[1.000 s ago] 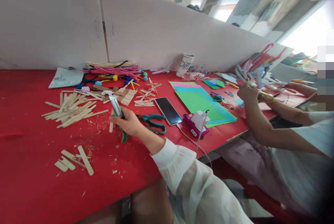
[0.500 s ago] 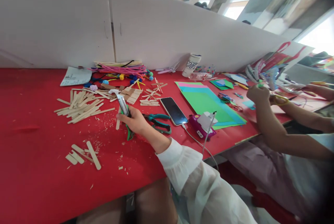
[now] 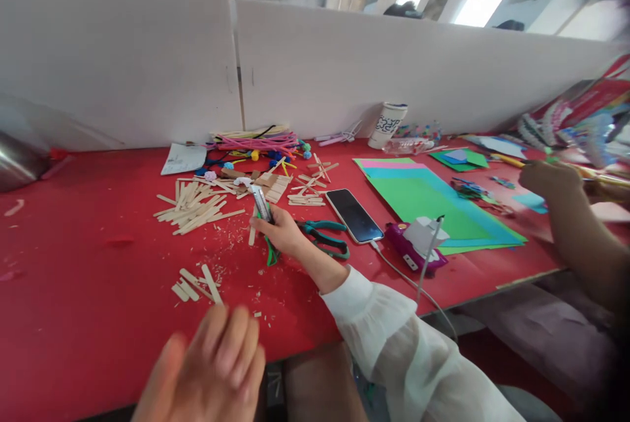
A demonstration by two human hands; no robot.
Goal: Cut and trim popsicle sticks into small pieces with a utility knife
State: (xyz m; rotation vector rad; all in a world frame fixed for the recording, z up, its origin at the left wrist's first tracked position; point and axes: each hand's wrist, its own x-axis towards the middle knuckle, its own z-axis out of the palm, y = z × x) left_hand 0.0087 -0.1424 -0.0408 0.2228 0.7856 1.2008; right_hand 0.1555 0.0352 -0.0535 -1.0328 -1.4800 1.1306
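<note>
My right hand (image 3: 284,230) is closed around a silver utility knife (image 3: 262,204), just above the table. A green-handled tool (image 3: 272,253) shows beneath that hand, and a single craft stick (image 3: 252,228) is beside its fingertips. My left hand (image 3: 214,369), slightly blurred, is raised at the near edge with its fingers loosely bent, the thumb apart and nothing in it. Beyond it lie several short and long craft stick pieces (image 3: 186,288) among wood shavings. Teal-handled pliers (image 3: 327,236) rest right of my right hand.
A heap of craft sticks (image 3: 194,207) and pipe cleaners (image 3: 256,141) lie toward the white partition (image 3: 315,67). Right are a phone (image 3: 355,215) on a cable, a purple power strip (image 3: 416,251), coloured paper (image 3: 433,205) and a cup (image 3: 388,125). A co-worker's hand (image 3: 551,180) is farther right.
My left hand has come into view from below. The camera view has swung left, so the table items appear shifted right. My right hand keeps its hold on the utility knife.
</note>
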